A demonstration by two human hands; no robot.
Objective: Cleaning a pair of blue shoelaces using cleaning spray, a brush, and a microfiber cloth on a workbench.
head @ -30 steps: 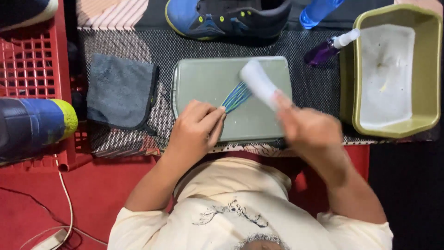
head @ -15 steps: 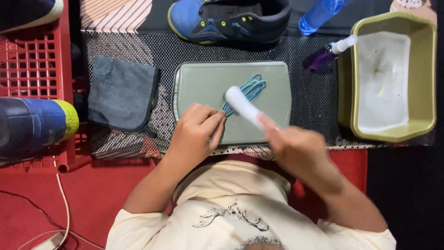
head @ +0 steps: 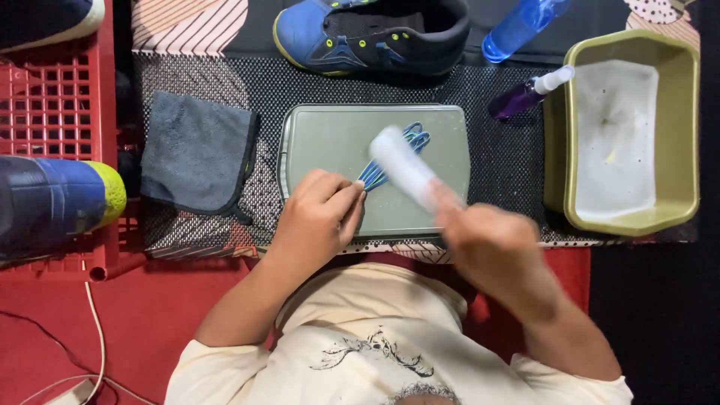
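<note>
Blue laces (head: 394,154) are laid on the grey tray (head: 315,142), near its middle. One end of the laces is pinched against the tray by the left hand (head: 319,217), which is curled shut on them at the tray's near edge. From that hand the laces are stretched away and to the right, so their long line is slanted across the tray.

A white brush (head: 401,165) is gripped by the right hand (head: 491,247). The hand is blurred and is held just past the tray's near right corner. The brush is pointed up and left over the laces, but it cannot be told if they are touched. The left hand is the nearer one to the laces.

Left of the tray a grey cloth (head: 196,150) is laid. Behind the tray a blue shoe (head: 371,34) is seen. Right of the tray a green tub (head: 626,135) is set, with a purple bottle (head: 525,94) just beside it.
</note>
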